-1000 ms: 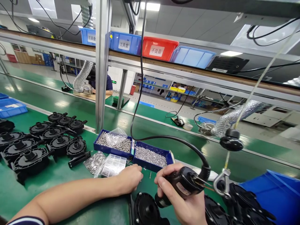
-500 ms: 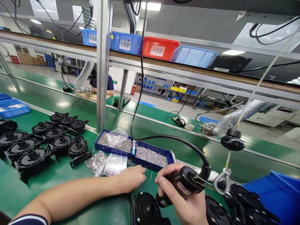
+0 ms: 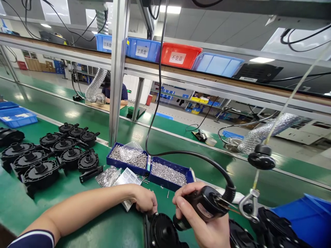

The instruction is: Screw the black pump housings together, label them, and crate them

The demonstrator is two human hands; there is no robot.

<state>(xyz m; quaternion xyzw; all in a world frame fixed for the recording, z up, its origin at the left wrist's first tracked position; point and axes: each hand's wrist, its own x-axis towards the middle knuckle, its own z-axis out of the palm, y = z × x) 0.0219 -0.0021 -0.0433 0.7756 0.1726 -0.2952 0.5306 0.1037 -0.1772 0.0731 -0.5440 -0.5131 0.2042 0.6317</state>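
Bench (image 3: 116,229) open left of black housing (image 3: 164,230), at view's lower edge. Right hand (image 3: 207,224) grips power screwdriver (image 3: 208,204). Left hand (image 3: 146,200), fingers curled, grasp indeterminate, has shifted to housing's rim.

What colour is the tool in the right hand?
The tool is mostly black, clearest in the head view.
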